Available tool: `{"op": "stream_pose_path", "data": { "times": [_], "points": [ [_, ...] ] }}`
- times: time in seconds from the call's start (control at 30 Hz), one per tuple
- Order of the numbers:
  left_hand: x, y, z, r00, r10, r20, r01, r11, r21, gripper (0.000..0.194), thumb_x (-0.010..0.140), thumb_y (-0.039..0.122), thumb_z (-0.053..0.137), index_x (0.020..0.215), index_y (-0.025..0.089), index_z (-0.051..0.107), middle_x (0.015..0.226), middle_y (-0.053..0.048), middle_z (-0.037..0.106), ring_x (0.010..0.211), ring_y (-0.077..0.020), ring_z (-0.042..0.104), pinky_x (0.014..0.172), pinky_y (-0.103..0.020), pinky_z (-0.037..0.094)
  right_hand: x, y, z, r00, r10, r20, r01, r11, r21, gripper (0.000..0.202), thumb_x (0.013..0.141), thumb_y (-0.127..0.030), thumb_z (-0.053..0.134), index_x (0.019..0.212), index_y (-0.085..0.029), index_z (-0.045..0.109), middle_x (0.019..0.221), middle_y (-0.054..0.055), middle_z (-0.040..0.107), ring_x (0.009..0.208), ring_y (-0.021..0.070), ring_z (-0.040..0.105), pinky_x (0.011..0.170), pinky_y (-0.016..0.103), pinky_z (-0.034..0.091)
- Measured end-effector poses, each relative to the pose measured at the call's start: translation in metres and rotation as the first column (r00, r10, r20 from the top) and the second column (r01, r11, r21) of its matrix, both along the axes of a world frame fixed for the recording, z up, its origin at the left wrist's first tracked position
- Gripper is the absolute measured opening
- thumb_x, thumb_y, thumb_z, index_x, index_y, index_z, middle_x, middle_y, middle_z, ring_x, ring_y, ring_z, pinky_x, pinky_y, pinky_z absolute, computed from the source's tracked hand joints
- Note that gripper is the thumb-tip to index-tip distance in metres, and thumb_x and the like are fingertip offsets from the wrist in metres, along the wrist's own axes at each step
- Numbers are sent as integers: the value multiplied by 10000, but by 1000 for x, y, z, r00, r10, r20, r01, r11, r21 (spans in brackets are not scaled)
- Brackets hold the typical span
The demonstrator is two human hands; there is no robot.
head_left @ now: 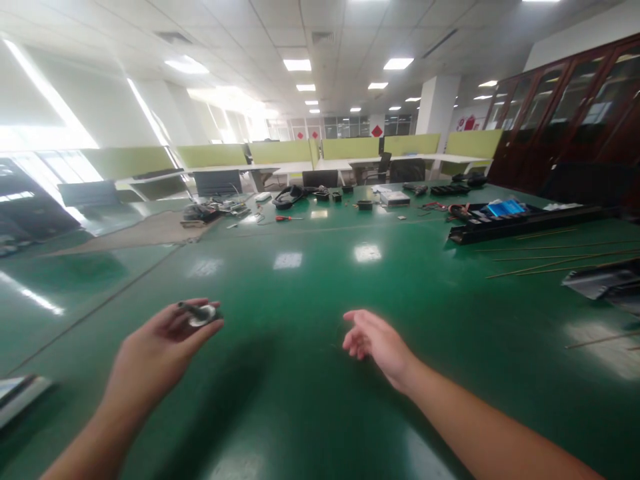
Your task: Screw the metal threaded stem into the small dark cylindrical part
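My left hand (163, 343) is closed around a small metal part (201, 315) with a dark, stem-like end and a shiny round disc. Thumb and fingers grip it from both sides, above the green tabletop (280, 293); its exact kind is not clear. To the right, my right hand (375, 343) hovers over the same surface with nothing visible in it. Its index finger reaches out to the left, while the other fingers bend loosely beneath.
Farther back lie a red-handled screwdriver (285, 218), a black headset-like item (289, 197) and a white box (395, 198). A long black channel (520, 223) and thin brass-coloured rods (560, 260) lie at right. A flat object (23, 398) sits at the left edge.
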State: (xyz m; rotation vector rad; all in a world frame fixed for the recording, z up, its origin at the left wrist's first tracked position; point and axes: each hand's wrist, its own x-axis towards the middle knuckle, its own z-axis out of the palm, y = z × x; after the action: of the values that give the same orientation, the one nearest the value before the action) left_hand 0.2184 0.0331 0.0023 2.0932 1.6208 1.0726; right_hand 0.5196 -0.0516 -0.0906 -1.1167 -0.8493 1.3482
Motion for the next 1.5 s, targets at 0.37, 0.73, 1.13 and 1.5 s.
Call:
{"op": "stream_pose_path", "data": {
  "times": [0.37,0.73,1.13,1.5],
  "points": [
    [138,-15,-71,839,-527,136,542,831,-123,252,763,261,719,1010,210,718,986,-38,734,897,-222,689,867,-365,560,14,5,-29,907,-67,415,-3,986,165,554,746,-40,526,1260,-248,504,1110,35,582,804,129,586,677,254,485],
    [126,-3,-94,712,-702,22,702,711,-40,351,880,301,668,1228,271,636,1090,-42,690,981,-202,637,868,-311,493,11,-2,-29,846,-107,522,2,980,198,552,709,-4,587,1195,-257,514,1012,24,613,746,135,607,670,265,505],
    [128,-10,-92,738,-666,109,675,732,-98,244,773,263,779,1001,253,694,935,24,721,848,-168,666,761,-257,473,14,-5,-20,758,-182,626,-18,954,299,378,717,-30,603,1042,-224,588,937,8,644,845,170,636,766,285,511],
    [132,-15,-89,685,-718,121,728,671,-141,266,780,219,765,1034,276,708,951,38,734,858,-152,672,784,-236,466,15,-8,-18,710,-158,686,-78,951,299,282,725,-35,590,948,-205,616,827,-4,626,745,153,610,681,253,487]
  ]
}}
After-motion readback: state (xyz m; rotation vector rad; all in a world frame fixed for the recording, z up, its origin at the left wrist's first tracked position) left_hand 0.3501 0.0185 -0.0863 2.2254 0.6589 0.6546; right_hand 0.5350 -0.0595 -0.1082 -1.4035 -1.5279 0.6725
